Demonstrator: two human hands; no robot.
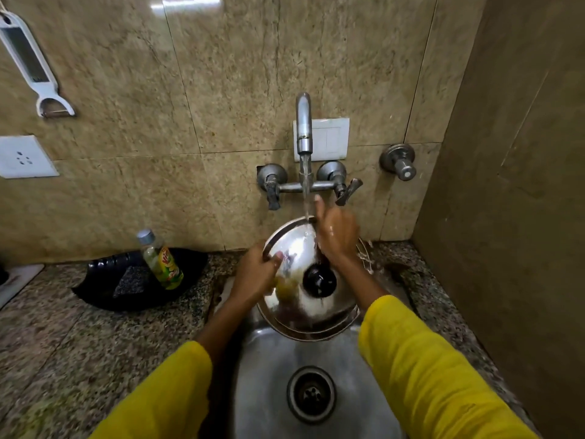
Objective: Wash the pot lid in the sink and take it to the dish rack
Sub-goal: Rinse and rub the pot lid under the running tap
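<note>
A round steel pot lid with a black knob is held tilted over the steel sink, under running water from the tap. My left hand grips the lid's left rim, thumb on top. Against the lid's upper right part lies my right hand, thumb raised and fingers spread on the wet surface. The stream strikes the lid's top edge beside that hand. No dish rack is in view.
A black tray on the granite counter at left carries a dish-soap bottle and a scrub pad. Tap handles stick out of the tiled wall. A brown side wall closes the right. The drain is near me.
</note>
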